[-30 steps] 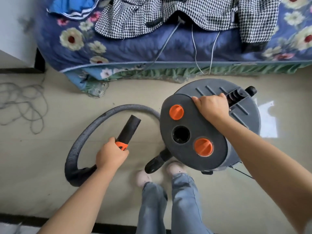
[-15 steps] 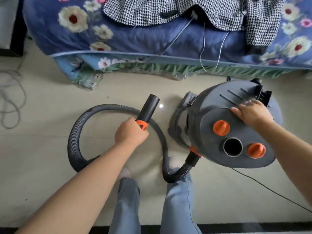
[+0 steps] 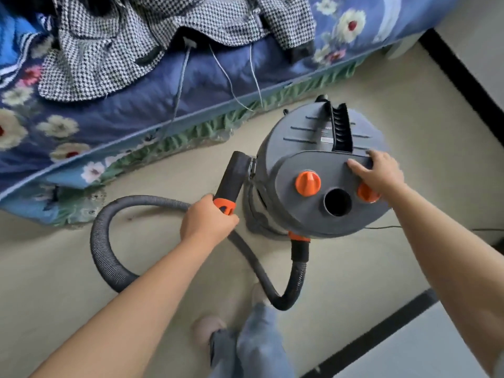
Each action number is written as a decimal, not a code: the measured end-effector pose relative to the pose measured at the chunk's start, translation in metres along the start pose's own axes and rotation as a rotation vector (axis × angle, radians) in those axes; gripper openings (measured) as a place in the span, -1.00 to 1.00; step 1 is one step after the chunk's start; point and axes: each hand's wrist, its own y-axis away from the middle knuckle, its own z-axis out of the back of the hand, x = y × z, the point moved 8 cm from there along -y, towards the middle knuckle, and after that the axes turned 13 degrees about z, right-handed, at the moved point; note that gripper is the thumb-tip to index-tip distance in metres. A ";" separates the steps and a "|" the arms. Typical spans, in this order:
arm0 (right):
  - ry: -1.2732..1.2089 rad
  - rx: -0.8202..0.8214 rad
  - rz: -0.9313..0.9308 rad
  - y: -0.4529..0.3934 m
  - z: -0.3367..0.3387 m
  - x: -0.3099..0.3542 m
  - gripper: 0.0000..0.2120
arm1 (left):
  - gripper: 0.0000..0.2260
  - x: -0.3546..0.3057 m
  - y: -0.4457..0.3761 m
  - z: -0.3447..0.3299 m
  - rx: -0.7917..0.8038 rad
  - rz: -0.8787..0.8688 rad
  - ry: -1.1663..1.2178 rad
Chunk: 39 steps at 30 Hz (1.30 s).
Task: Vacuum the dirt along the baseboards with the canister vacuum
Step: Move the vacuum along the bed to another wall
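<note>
1. Now the left hand (image 3: 207, 222) is curled round the hose nozzle (image 3: 231, 178), which points up beside the canister vacuum (image 3: 308, 214) on the floor (image 3: 68, 268) near the bed (image 3: 136, 110).
2. Right hand (image 3: 379, 173): fingers spread flat on the canister lid, gripping nothing.
3. Advice: steady the canister, then lower the nozzle toward the black baseboard (image 3: 463, 77).

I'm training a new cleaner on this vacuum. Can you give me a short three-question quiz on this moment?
1. True or false: the left hand grips the hose nozzle.
2. The right hand rests on: A) the bed B) the canister vacuum C) the floor
3. What colour are the canister's knobs?

Key: 1 true; 2 B; 3 orange.
</note>
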 end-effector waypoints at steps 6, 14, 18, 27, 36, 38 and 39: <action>-0.061 -0.104 -0.059 0.004 0.002 -0.012 -0.44 | -0.75 -0.097 -0.013 -0.036 0.019 -0.171 -0.075; -0.093 -0.099 -0.268 0.025 -0.012 -0.027 -0.36 | -0.56 -0.137 -0.039 -0.064 0.028 -0.283 -0.008; -0.088 -0.080 -0.394 0.062 -0.028 -0.011 -0.35 | -0.55 -0.133 -0.045 -0.057 0.084 -0.391 -0.114; -0.145 -0.108 -0.639 0.169 -0.081 0.068 -0.38 | -0.55 -0.065 -0.054 -0.022 0.192 -0.516 -0.156; -0.184 -0.118 -0.652 0.236 -0.110 0.122 -0.39 | -0.71 0.013 -0.045 0.003 0.206 -0.564 -0.171; -0.193 -0.101 -0.670 0.250 -0.118 0.135 -0.39 | -0.72 0.028 -0.047 0.005 0.199 -0.545 -0.189; -0.204 -0.102 -0.683 0.256 -0.122 0.141 -0.39 | -0.70 0.034 -0.048 0.007 0.194 -0.534 -0.193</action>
